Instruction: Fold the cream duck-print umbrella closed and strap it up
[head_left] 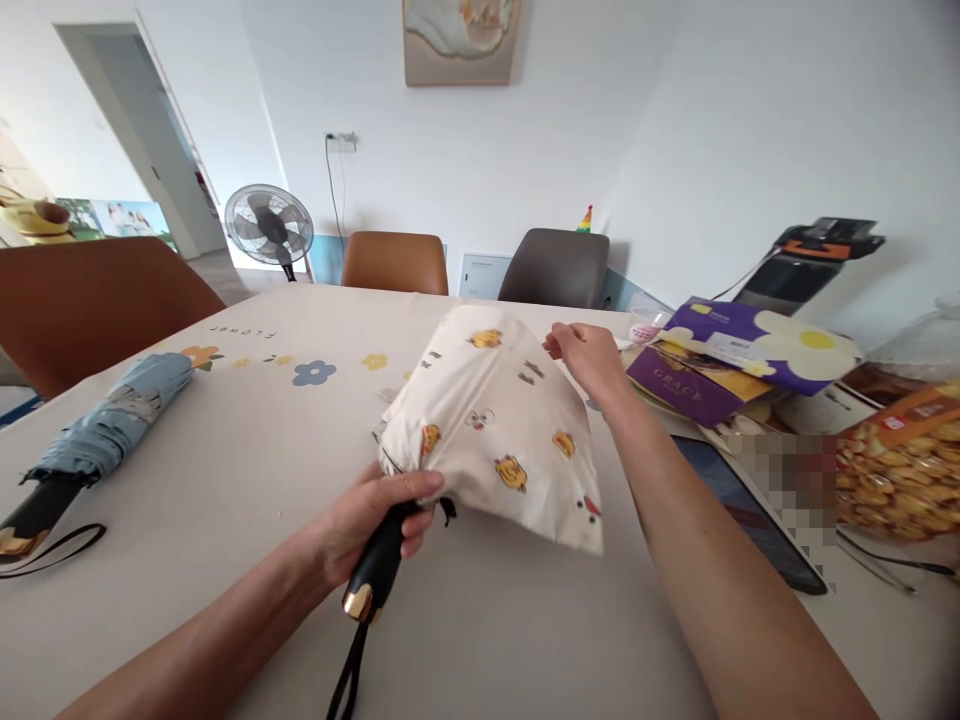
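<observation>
single head-worn camera, facing forward and tilted down across the surface (465, 640), patterned umbrella (480, 420) at close range mid-view, chairs (394, 262) and wall (600, 100) beyond

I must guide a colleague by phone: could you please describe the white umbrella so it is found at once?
Find the pale table; over it, the person's left grip holds a black handle with a gold-coloured end. The white umbrella fans out loosely from that handle. Small yellow cartoon prints set it apart from the blue umbrella on the left, which is furled.
</observation>
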